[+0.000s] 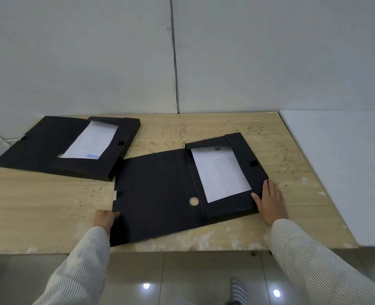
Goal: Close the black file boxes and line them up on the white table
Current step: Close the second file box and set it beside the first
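Observation:
Two black file boxes lie open on a wooden table (50, 208). The near file box (155, 194) is spread flat, its lid flap to the left and its tray with a printed white sheet (220, 172) to the right. My left hand (104, 219) grips the lid's front left edge. My right hand (270, 201) rests flat against the tray's right front corner, fingers apart. The far file box (39, 144) lies open at the back left, a white sheet with blue print (92, 140) inside. The white table (340, 168) adjoins on the right.
A grey panelled wall (182, 51) rises right behind both tables. The wooden top is stained and speckled. Below its front edge is a glossy tiled floor (182, 282), with a striped shoe (239, 291) in view.

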